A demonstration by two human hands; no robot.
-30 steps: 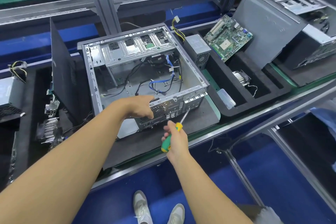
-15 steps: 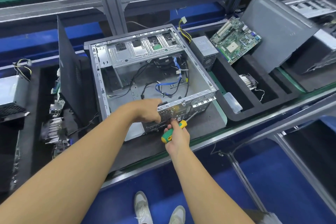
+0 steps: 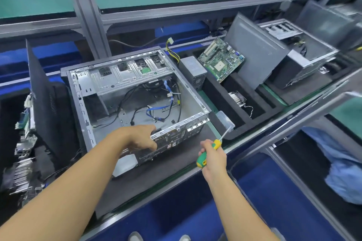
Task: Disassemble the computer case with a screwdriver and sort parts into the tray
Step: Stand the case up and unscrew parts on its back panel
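Note:
An open grey computer case [image 3: 125, 76] lies on its side on the black mat, with loose black and blue cables [image 3: 156, 109] inside. My left hand [image 3: 141, 139] grips the case's near rear panel at the fan grille. My right hand [image 3: 212, 154] holds a green and yellow screwdriver [image 3: 207, 152], its tip pointing up-right towards a small clear box [image 3: 225, 120] at the tray's near corner. The black foam tray [image 3: 252, 121] to the right holds a power supply [image 3: 193, 68], a green motherboard [image 3: 221, 62], a heatsink fan [image 3: 238, 99] and a grey side panel [image 3: 254, 53].
A black side panel [image 3: 41, 92] stands upright left of the case, with another tray of parts [image 3: 23, 143] beyond it. A second opened case [image 3: 305, 53] sits at the far right. Metal rails [image 3: 293, 123] run along the bench's front edge.
My right hand has drawn the screwdriver away from the case's rear panel and swung it right, towards the tray's near corner. My left hand keeps its grip on the rear panel.

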